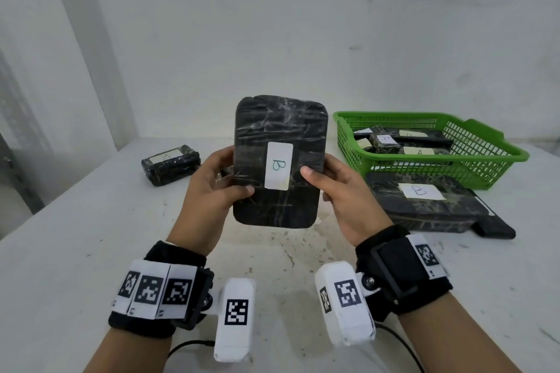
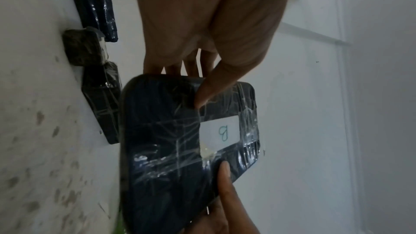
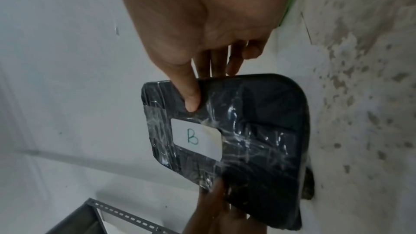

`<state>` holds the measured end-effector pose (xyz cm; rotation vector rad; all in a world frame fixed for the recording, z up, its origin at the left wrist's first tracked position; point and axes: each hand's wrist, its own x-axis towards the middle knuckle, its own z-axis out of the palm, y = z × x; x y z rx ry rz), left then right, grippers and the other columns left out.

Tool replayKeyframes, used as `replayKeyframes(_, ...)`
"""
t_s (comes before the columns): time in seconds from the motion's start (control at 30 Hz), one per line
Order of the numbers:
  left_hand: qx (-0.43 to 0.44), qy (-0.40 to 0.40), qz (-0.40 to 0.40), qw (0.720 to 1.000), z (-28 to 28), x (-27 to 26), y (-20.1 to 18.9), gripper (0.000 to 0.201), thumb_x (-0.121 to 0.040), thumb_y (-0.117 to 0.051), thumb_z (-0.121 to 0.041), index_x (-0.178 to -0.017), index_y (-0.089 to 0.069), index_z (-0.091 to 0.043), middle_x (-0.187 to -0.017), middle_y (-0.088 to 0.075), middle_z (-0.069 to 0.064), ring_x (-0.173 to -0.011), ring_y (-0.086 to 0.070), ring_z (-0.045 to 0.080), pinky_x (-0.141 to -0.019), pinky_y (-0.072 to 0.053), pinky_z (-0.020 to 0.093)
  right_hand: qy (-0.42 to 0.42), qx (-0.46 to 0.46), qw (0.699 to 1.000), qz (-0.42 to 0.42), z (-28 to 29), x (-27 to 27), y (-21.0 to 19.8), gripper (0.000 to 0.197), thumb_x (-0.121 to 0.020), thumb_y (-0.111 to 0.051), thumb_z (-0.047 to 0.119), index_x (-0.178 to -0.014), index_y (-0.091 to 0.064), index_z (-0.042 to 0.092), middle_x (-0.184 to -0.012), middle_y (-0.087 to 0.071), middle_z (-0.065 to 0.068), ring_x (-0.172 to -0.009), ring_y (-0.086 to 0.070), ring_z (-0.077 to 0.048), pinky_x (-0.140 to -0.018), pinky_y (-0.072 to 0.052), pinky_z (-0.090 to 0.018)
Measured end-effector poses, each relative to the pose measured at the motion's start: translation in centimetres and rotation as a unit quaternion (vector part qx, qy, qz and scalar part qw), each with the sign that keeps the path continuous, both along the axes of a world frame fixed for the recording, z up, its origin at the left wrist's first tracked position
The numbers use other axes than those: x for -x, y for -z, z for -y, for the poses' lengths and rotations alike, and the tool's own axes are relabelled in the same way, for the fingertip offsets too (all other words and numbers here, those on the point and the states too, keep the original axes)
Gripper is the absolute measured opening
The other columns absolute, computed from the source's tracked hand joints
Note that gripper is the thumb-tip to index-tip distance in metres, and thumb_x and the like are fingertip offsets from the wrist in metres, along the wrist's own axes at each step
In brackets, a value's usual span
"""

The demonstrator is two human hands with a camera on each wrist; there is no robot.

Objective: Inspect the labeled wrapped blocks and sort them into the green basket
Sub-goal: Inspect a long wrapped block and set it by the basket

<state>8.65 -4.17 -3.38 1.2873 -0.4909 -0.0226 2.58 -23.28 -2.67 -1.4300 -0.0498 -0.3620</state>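
Both hands hold a flat black wrapped block [image 1: 280, 136] upright above the table, its white label [image 1: 278, 165] marked "B" facing me. My left hand [image 1: 212, 185] grips its left edge, thumb on the front. My right hand [image 1: 342, 188] grips the right edge, thumb beside the label. The wrist views show the same block [image 2: 171, 141] [image 3: 254, 140] pinched between thumb and fingers. The green basket [image 1: 485, 157] stands at the right and holds several labeled blocks.
A large wrapped block labeled "B" [image 1: 424, 203] lies in front of the basket on a black slab. A small block labeled "A" [image 1: 171, 163] lies at the back left of the white table [image 1: 75, 236]. A wall stands close behind.
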Motion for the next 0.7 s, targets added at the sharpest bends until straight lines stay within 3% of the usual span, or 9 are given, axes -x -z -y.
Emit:
replayKeyframes(0.07, 0.002, 0.014, 0.000, 1.000, 0.1, 0.4, -0.2, 0.060, -0.071, -0.064, -0.005, -0.131, -0.055, -0.008, -0.109, -0.070, -0.002, -0.112, -0.064, 0.028, -0.087, -0.053, 0.035, 0.010, 0.002, 1.000, 0.010, 0.2, 0.0, 0.1, 0.033, -0.091, -0.062, 0.000, -0.122, -0.063, 0.013, -0.110, -0.068, -0.001, -0.080, -0.062, 0.002, -0.059, -0.043, -0.006)
replayKeyframes(0.17, -0.003, 0.037, -0.008, 0.999, 0.3, 0.9, -0.7, 0.055, -0.079, -0.062, -0.027, -0.134, -0.053, -0.023, -0.123, -0.066, -0.002, -0.112, -0.062, 0.017, -0.094, -0.045, 0.042, 0.044, 0.037, 0.998, 0.032, 0.3, -0.1, 0.4, 0.040, -0.087, -0.065, -0.004, -0.116, -0.063, 0.024, -0.106, -0.068, 0.003, -0.065, -0.050, -0.003, -0.056, -0.041, -0.009)
replayKeyframes(0.23, 0.006, 0.065, -0.013, 0.998, 0.3, 1.1, -0.9, 0.060, -0.080, -0.060, -0.043, -0.137, -0.048, -0.031, -0.131, -0.061, -0.001, -0.115, -0.058, 0.017, -0.092, -0.043, 0.043, 0.067, 0.072, 0.994, 0.048, 0.3, -0.3, 0.6, 0.045, -0.084, -0.068, -0.006, -0.113, -0.064, 0.029, -0.107, -0.068, 0.005, -0.069, -0.046, -0.007, -0.061, -0.041, -0.012)
replayKeyframes(0.33, 0.011, 0.095, -0.028, 0.995, 0.5, 1.3, -0.9, 0.064, -0.073, -0.057, -0.061, -0.134, -0.049, -0.044, -0.125, -0.063, -0.012, -0.120, -0.056, 0.016, -0.097, -0.043, 0.048, 0.081, 0.088, 0.992, 0.052, 0.1, -0.5, 0.8, 0.052, -0.079, -0.069, -0.010, -0.108, -0.067, 0.034, -0.109, -0.068, 0.009, -0.084, -0.048, -0.014, -0.079, -0.050, -0.024)
replayKeyframes(0.37, 0.012, 0.098, -0.026, 0.995, 0.5, 1.3, -0.9, 0.057, -0.077, -0.057, -0.060, -0.131, -0.051, -0.044, -0.123, -0.064, -0.013, -0.119, -0.057, 0.014, -0.097, -0.044, 0.048, 0.083, 0.094, 0.991, 0.050, 0.0, -0.4, 0.8, 0.054, -0.080, -0.068, -0.011, -0.106, -0.067, 0.036, -0.111, -0.068, 0.009, -0.087, -0.049, -0.016, -0.085, -0.050, -0.027)
replayKeyframes(0.43, 0.010, 0.087, -0.019, 0.996, 0.6, 1.2, -0.8, 0.042, -0.085, -0.055, -0.047, -0.125, -0.057, -0.037, -0.116, -0.065, -0.011, -0.114, -0.059, 0.015, -0.097, -0.048, 0.046, 0.070, 0.104, 0.991, 0.053, -0.2, -0.3, 0.7, 0.057, -0.082, -0.065, -0.013, -0.110, -0.065, 0.037, -0.116, -0.067, 0.008, -0.095, -0.053, -0.015, -0.088, -0.050, -0.022)
replayKeyframes(0.53, 0.024, 0.063, -0.009, 0.998, 0.9, 1.1, -0.5, 0.019, -0.089, -0.059, -0.026, -0.108, -0.059, -0.022, -0.101, -0.066, -0.007, -0.098, -0.062, 0.012, -0.098, -0.049, 0.038, -0.011, 0.090, 0.994, 0.055, -0.7, -0.2, 0.7, 0.063, -0.079, -0.062, -0.006, -0.128, -0.057, 0.034, -0.132, -0.059, 0.005, -0.113, -0.056, -0.005, -0.092, -0.049, -0.021)
replayKeyframes(0.63, 0.029, 0.050, 0.012, 0.998, 1.2, 1.2, -0.1, 0.011, -0.095, -0.056, -0.012, -0.104, -0.058, -0.017, -0.091, -0.069, -0.009, -0.090, -0.064, 0.008, -0.092, -0.051, 0.028, -0.065, 0.063, 0.995, 0.046, -1.1, -0.3, 1.0, 0.070, -0.071, -0.070, 0.029, -0.136, -0.044, 0.033, -0.138, -0.054, -0.002, -0.122, -0.053, -0.009, -0.092, -0.047, -0.021)
replayKeyframes(0.7, 0.037, 0.053, 0.023, 0.998, 1.2, 1.2, 0.0, 0.015, -0.091, -0.060, -0.013, -0.106, -0.060, -0.015, -0.094, -0.071, -0.004, -0.094, -0.065, 0.011, -0.090, -0.052, 0.024, -0.056, 0.078, 0.995, 0.032, -1.3, -0.4, 1.0, 0.076, -0.071, -0.071, 0.061, -0.137, -0.041, 0.039, -0.141, -0.052, 0.000, -0.130, -0.050, -0.013, -0.103, -0.043, -0.029)
